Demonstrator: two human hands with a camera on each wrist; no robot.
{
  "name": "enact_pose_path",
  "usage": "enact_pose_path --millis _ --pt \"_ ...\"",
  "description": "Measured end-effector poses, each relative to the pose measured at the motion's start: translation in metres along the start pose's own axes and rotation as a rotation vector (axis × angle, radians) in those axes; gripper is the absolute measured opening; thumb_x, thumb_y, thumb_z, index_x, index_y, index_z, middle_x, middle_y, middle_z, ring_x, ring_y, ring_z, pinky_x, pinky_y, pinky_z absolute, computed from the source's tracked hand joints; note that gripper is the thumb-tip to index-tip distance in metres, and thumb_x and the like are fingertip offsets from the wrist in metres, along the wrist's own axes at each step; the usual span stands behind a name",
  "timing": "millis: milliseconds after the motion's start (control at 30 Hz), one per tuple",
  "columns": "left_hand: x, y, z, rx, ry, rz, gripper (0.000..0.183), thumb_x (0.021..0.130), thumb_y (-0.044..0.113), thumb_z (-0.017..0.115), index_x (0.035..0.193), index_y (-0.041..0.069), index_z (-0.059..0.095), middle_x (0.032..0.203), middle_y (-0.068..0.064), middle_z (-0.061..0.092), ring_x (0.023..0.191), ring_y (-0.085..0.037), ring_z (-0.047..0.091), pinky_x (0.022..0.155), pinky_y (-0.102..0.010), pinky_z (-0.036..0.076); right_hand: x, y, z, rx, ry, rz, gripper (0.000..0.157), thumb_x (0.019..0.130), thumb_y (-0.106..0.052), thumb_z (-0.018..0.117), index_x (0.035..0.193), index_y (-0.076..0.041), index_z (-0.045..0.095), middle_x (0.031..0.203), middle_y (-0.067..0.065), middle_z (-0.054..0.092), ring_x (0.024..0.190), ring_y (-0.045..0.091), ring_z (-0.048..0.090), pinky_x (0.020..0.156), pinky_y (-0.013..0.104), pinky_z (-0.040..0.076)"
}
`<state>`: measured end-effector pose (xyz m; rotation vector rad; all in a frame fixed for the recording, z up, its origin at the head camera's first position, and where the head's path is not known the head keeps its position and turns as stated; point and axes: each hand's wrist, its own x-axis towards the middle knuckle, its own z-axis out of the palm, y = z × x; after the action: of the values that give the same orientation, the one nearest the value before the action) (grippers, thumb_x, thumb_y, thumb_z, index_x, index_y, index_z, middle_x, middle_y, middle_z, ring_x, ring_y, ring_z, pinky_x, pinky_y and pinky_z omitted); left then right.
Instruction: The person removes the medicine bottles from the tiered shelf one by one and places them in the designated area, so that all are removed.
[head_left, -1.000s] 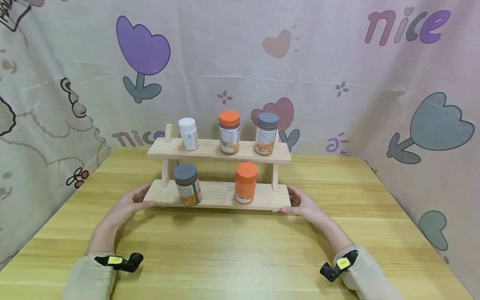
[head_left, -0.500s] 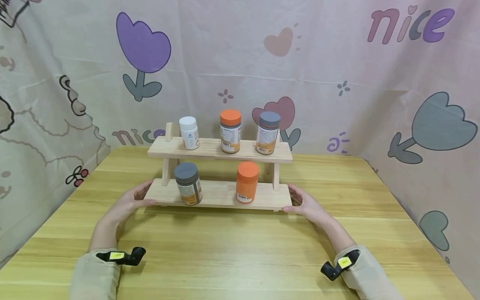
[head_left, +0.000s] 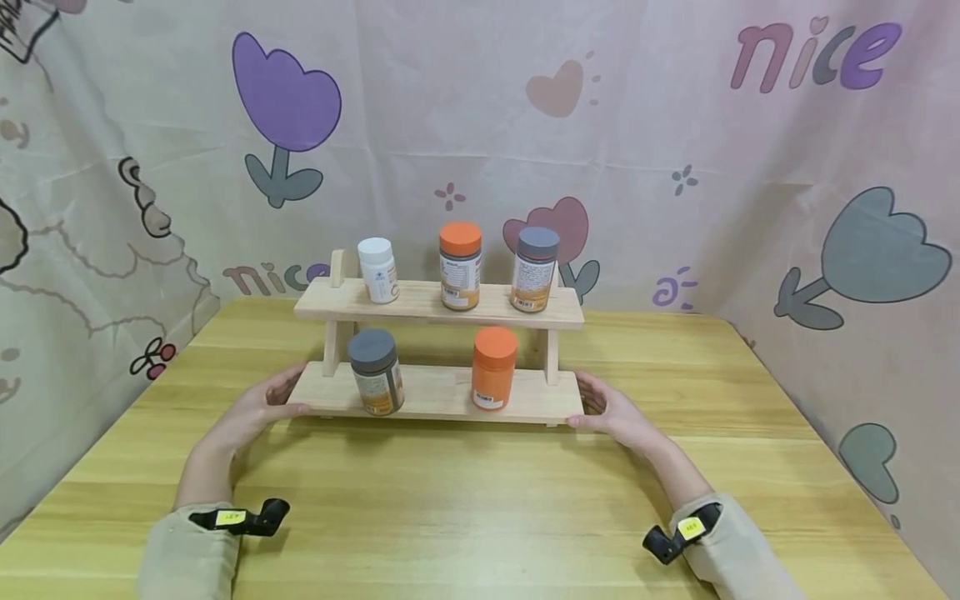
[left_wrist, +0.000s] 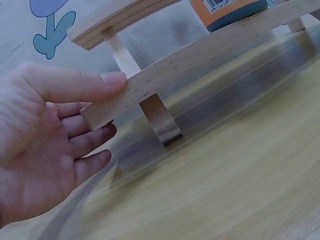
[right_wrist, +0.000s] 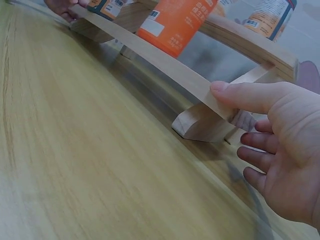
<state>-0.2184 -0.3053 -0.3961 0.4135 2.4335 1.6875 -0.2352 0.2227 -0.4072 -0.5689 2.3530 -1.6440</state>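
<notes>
A two-tier wooden display shelf (head_left: 431, 392) stands on the table in the head view. My left hand (head_left: 255, 408) holds the left end of its lower board, thumb on the front edge and fingers at the end and underside, as the left wrist view shows. At the opposite end my right hand (head_left: 615, 412) grips the same board in a like way. The lower board bears a grey-lidded jar (head_left: 377, 372) and an orange jar (head_left: 493, 368). Above them stand a white bottle (head_left: 378, 271), an orange-lidded jar (head_left: 460, 267) and another grey-lidded jar (head_left: 535, 271).
The wood-grain table (head_left: 450, 508) extends in front of the shelf and to both sides. Behind it hangs a pale cloth backdrop (head_left: 420, 100) printed with flowers and lettering, which also runs along the left and right edges. Black wrist cameras (head_left: 251, 518) are strapped over the sleeves.
</notes>
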Motion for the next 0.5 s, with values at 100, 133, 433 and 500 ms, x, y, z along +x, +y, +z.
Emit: enact_pose_path --millis 100,133,433,500 --pt "-0.001 -0.002 0.001 -0.010 0.002 0.006 0.079 0.087 0.006 0.061 0.144 -0.009 0.009 0.149 -0.030 0.008 0.133 -0.047 0.010 0.086 -0.004 0.032 -0.002 0.000 -0.001 0.005 0.011 0.006 0.083 0.083 -0.012 0.070 0.143 0.010 0.017 0.144 0.030 0.026 0.132 0.043 0.025 0.107 0.050 0.020" --pt "-0.001 -0.002 0.001 -0.014 0.001 0.010 0.078 0.087 0.006 0.061 0.144 -0.009 0.009 0.148 -0.030 0.008 0.133 -0.047 0.011 0.087 -0.005 0.033 -0.002 -0.001 -0.002 0.000 0.014 0.004 0.082 0.083 -0.012 0.069 0.143 0.010 0.018 0.144 0.030 0.026 0.132 0.043 0.026 0.107 0.050 0.020" --pt "-0.001 -0.002 0.001 0.020 0.014 0.011 0.078 0.088 0.008 0.061 0.144 -0.010 0.010 0.148 -0.031 0.011 0.133 -0.048 0.013 0.085 -0.003 0.032 0.006 -0.027 -0.024 -0.059 0.131 -0.038 0.061 0.092 -0.011 0.055 0.141 0.008 0.025 0.137 0.028 0.040 0.125 0.041 0.039 0.103 0.049 0.030" --pt "-0.001 -0.002 0.001 0.023 0.017 0.011 0.077 0.088 0.008 0.061 0.144 -0.010 0.011 0.147 -0.032 0.012 0.133 -0.048 0.013 0.085 -0.003 0.032 0.009 -0.036 -0.029 -0.065 0.170 -0.041 0.057 0.094 -0.014 0.053 0.140 0.007 0.029 0.134 0.027 0.043 0.122 0.039 0.043 0.102 0.047 0.033"
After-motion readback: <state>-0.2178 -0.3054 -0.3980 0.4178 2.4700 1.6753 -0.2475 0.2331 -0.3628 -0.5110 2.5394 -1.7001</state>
